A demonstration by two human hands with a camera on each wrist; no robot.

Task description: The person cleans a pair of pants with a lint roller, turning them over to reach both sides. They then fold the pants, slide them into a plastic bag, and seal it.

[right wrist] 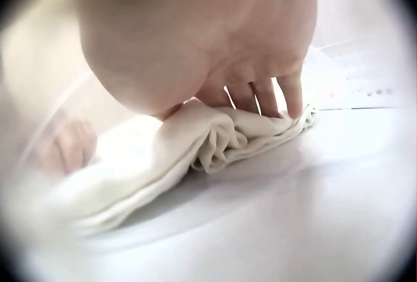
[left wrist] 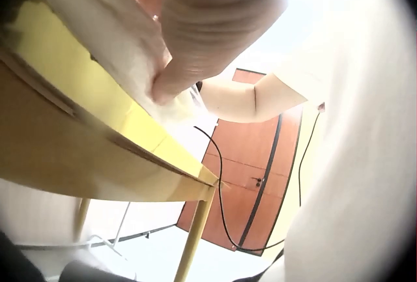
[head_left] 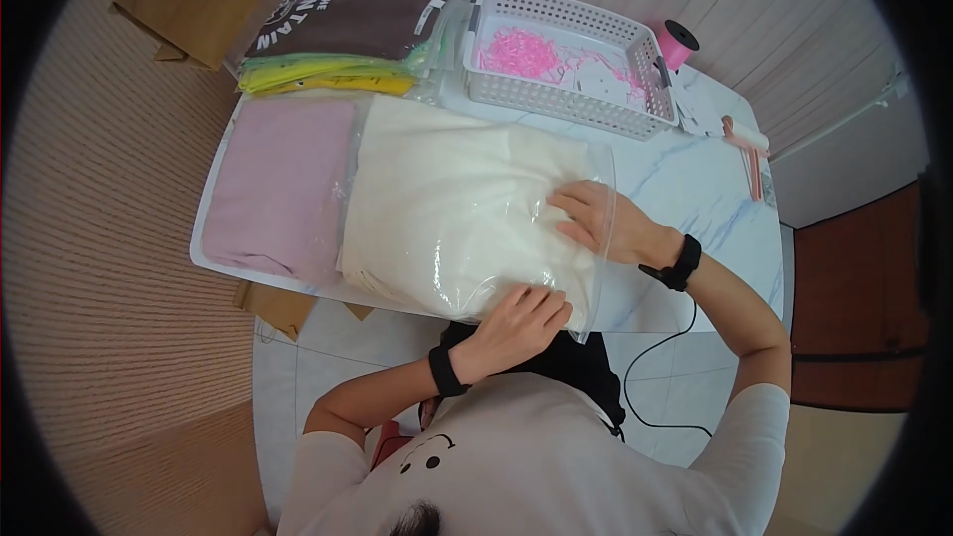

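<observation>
A cream folded garment (head_left: 447,179) lies in a clear plastic bag (head_left: 467,273) on the table. My left hand (head_left: 518,326) grips the bag's near edge, fingers curled over the top. In the left wrist view, the thumb (left wrist: 176,77) presses against the bag's side. My right hand (head_left: 591,218) rests on the garment near the bag's right end, and the bag's edge line crosses the back of this hand. Seen from the right wrist, its fairly straight fingers (right wrist: 264,96) press on the cream cloth (right wrist: 189,132), which bunches into folds beneath them.
A pink folded garment (head_left: 283,179) lies at left. Behind it is a stack of bagged garments, a dark brown one (head_left: 362,15) on top. A white basket (head_left: 571,109) holds pink shredded paper (head_left: 521,55). A pink ribbon spool (head_left: 677,45) stands beside it. A black cable (head_left: 635,357) hangs at right.
</observation>
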